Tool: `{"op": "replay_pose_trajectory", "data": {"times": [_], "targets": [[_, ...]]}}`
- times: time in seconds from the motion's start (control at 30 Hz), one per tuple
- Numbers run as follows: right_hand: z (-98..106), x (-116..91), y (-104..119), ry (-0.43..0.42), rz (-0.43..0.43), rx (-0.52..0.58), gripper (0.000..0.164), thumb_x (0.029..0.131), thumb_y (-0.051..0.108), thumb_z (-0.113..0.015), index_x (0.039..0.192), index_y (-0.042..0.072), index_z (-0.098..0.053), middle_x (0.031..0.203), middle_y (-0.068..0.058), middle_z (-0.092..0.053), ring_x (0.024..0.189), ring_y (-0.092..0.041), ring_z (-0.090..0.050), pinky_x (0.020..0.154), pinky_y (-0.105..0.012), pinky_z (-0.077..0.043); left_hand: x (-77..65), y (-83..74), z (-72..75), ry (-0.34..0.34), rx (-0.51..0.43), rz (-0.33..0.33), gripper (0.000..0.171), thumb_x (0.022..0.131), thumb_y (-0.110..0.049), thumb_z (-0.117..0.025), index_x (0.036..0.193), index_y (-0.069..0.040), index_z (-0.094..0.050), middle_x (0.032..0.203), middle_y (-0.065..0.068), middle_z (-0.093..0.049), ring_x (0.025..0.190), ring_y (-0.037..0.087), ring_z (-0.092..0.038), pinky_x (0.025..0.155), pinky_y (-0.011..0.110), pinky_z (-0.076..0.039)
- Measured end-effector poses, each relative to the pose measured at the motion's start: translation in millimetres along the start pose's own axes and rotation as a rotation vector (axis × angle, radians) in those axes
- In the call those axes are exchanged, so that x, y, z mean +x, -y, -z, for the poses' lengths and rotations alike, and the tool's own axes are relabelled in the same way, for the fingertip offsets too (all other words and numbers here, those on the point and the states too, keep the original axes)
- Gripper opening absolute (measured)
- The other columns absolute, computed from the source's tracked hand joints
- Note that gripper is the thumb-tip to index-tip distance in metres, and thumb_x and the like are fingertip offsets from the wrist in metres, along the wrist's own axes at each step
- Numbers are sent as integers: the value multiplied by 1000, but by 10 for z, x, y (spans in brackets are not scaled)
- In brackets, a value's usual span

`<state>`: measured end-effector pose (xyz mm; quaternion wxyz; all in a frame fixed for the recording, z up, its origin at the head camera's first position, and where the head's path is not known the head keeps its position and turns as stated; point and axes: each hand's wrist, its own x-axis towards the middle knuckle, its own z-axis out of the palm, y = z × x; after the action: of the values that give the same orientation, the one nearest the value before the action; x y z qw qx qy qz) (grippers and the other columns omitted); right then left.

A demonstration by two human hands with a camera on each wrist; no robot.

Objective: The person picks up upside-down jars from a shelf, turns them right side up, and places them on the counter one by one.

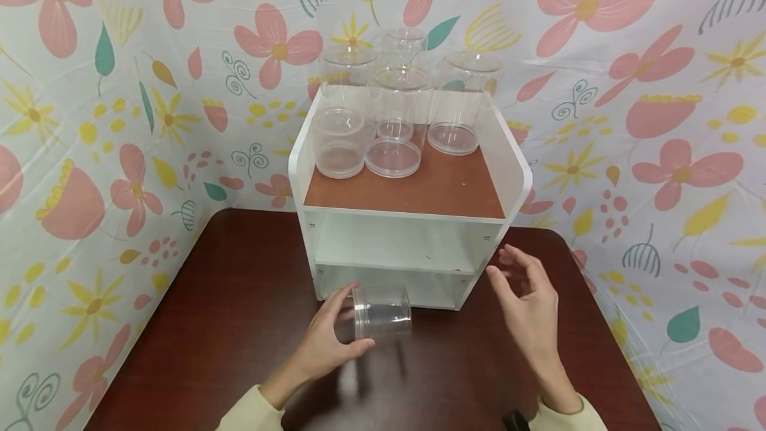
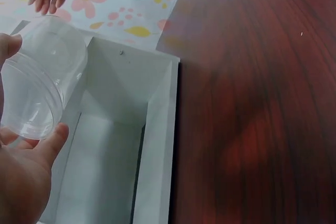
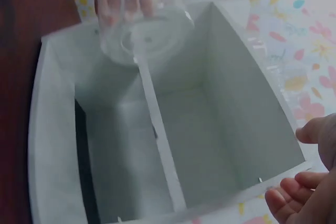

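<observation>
In the head view my left hand (image 1: pixel 329 338) grips a clear plastic jar (image 1: pixel 385 312), tilted onto its side in front of the white shelf unit (image 1: pixel 401 215). Thumb and fingers wrap the ringed end; the flat end points right. The left wrist view shows the same jar (image 2: pixel 55 51) beside the shelf's compartments. My right hand (image 1: pixel 529 301) is held in the air by the shelf's right side, its fingers loosely bent and nothing between them. Several clear jars, including a short jar (image 1: pixel 340 143) and a taller jar (image 1: pixel 395 125), stand on the brown top of the unit.
Below the top, the unit has two compartments split by a white shelf board (image 1: pixel 391 268). It stands on a dark reddish-brown table (image 1: pixel 251 271). Floral cloth (image 1: pixel 149 118) hangs behind and at both sides. A dark object (image 1: pixel 516 420) shows by the right sleeve.
</observation>
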<state>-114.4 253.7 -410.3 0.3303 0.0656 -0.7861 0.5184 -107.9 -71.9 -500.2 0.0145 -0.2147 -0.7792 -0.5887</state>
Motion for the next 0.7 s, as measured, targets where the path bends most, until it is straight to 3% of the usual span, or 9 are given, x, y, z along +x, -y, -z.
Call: {"op": "replay_pose_trajectory", "data": {"times": [0.4,0.6,0.7], "targets": [[-71,304,-99,7,31,-210,36,90,5,-79,124,-2,-68,109,-13,-66,87,-10,-62,75,-13,-47,-60,-58,249,-55,177,-24,100,77,-30,-91,160,-19,-37,146,2,-50,113,26,-67,98,59,-49],[-182,412,-206,-23,59,-266,30,92,8,-78,114,-8,-68,106,-21,-66,92,-29,-63,76,-26,-42,-73,-72,348,-81,269,-60,100,78,-30,-91,160,-15,-37,146,4,-50,111,24,-66,95,57,-51],[-227,443,-247,-42,52,-272,24,93,10,-77,108,-7,-68,103,-21,-67,91,-32,-64,75,-26,-42,-81,-93,390,-87,308,-67,99,77,-30,-92,160,-15,-38,147,5,-50,116,25,-63,96,56,-52]]}}
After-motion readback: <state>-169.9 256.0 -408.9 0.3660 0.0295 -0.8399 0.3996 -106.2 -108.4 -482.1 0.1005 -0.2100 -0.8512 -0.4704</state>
